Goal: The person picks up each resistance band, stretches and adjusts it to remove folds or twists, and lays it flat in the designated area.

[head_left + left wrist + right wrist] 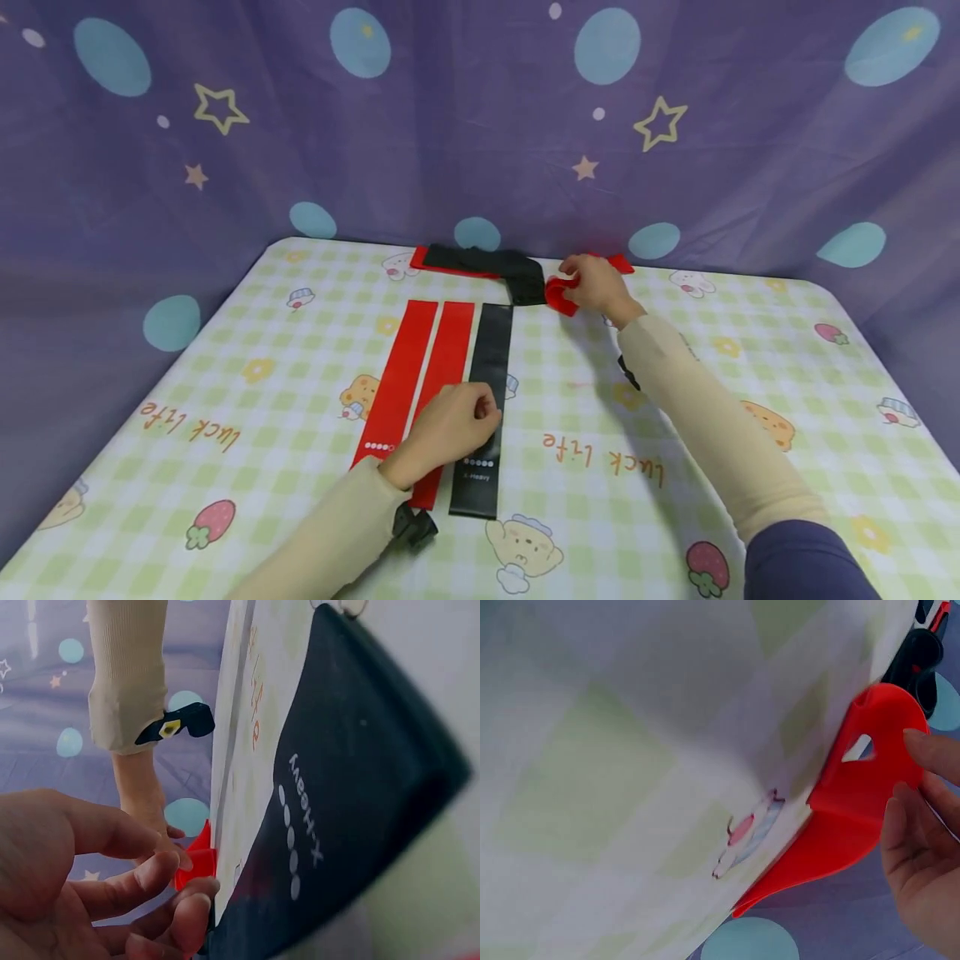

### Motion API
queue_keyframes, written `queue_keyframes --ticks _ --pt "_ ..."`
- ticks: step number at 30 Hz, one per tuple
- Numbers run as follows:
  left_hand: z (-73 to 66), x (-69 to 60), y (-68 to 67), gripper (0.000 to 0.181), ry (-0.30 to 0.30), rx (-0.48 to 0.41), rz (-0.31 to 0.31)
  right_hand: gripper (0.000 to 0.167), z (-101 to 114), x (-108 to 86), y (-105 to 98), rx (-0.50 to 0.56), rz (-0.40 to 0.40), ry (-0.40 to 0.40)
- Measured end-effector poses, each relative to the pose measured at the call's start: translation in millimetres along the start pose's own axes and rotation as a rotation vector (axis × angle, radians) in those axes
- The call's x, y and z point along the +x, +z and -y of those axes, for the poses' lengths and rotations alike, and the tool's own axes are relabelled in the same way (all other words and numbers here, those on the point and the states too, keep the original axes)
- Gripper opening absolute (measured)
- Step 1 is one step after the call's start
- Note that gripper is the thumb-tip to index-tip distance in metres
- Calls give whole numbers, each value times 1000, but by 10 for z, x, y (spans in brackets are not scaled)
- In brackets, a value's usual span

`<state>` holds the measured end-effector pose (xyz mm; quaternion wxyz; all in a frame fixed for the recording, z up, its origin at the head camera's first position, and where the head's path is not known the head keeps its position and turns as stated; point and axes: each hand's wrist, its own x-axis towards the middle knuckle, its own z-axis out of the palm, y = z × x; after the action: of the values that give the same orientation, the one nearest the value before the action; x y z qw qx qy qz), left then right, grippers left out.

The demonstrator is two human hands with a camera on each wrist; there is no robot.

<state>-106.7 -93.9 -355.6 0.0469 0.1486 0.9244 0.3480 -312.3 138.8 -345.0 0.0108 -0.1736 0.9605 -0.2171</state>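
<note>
Fingers of your right hand (596, 285) pinch a curled red resistance band (558, 294) near the far edge of the worktop (750, 375); your left hand (456, 423), fingers loosely bent, is above the black X-Heavy band (492, 346)

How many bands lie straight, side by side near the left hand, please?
3: the left red band, the middle red band and the right black band; the left hand partly hides the last two.

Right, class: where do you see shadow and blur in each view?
Head view: soft shadow on the tablecloth beside the right sleeve; left wrist view: the black band blurs toward picture right, though its lettering reads; right wrist view: a dim shadow crosses the tablecloth, its checks soft.
</note>
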Motion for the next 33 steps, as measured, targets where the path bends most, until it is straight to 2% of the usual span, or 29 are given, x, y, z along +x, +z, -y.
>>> queue_keyframes --ticks 5,10,15,22,26,33 --pt "12 197 57 14 13 -16 -16 28 -14 14 33 -99 -43 -14" --pt "52 456 116 9 10 -67 3 19 -77 -29 20 -150 -104 28" --pt "22 689 108 6 -13 -102 -2 20 -109 -67 -34 -69 -123 58" --pt "-56 946 121 19 -44 -126 -4 18 -72 -120 -99 18 -169 61" --pt "-59 1068 163 24 -85 -179 -18 18 -55 -169 -122 55 -205 50" --pt "-20 1227 255 33 -184 -312 -68 19 -33 -280 -129 144 -221 31"
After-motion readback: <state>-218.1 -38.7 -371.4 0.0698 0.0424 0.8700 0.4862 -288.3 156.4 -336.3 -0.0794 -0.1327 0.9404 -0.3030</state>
